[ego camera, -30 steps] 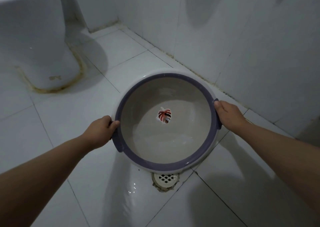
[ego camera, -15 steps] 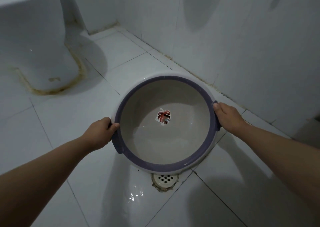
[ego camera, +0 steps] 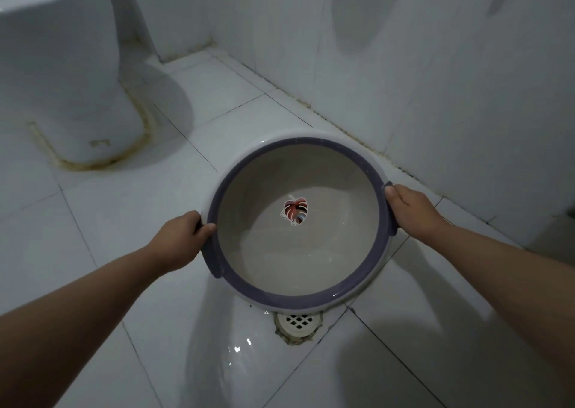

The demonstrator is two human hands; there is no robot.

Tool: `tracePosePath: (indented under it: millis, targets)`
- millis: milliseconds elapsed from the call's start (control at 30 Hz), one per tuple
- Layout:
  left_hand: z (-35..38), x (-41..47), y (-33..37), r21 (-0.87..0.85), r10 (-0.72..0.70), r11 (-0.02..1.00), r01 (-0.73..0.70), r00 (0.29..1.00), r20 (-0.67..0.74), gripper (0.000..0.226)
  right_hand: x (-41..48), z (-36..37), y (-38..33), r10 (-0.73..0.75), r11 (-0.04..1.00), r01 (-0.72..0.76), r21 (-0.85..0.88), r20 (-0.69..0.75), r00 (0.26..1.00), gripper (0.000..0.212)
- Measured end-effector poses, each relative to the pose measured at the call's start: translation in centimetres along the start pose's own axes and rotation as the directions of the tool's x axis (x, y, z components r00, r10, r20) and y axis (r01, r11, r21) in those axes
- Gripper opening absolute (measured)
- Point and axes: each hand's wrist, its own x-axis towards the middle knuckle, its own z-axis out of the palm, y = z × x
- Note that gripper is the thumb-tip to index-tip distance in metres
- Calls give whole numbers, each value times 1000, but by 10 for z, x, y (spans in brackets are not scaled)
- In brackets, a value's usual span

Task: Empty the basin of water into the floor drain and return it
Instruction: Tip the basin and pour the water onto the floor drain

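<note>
I held the basin (ego camera: 298, 252) by its rim with both hands, above the white tiled floor (ego camera: 124, 221). My left hand (ego camera: 180, 239) was closed around the dark purple rim on the left side, thumb hooked over the edge. My right hand (ego camera: 410, 211) gripped the opposite side the same way, thumb lying on top of the rim and the fingers out of sight underneath. The basin was pale inside, with a leaf sticker (ego camera: 295, 211) in red tones stuck at the centre of its bottom. A shallow pool of water (ego camera: 305, 261) sat toward the near side of the bowl, and the sticker lay just at its far edge. The floor drain (ego camera: 298, 325), a round white grate set where the tile lines met, showed just past the near edge of the basin, partly covered by it. The tile beside the drain shone wet (ego camera: 239, 350). The toilet base (ego camera: 62, 96) stood well apart at the far left, and the tiled wall (ego camera: 435, 81) ran close behind the basin on the right.
</note>
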Motion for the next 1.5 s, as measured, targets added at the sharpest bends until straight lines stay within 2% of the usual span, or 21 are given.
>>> tracePosePath:
  millis: [867,1167,1500]
  targets:
    - [-5,-2,-1,-31,18,999,-18,1000,-3,24,0,1,1,-2,1000,2,2,20,1000,41]
    - [-5,-4,-1,-20,32,999,-32,999,-19,31,-2,0,-2,5,1000,-5,9,22,1000,39]
    - [-6,-7,-2,-10,45,999,-45,999,-14,28,-6,-1,-4,-12,1000,12,-9,26,1000,36]
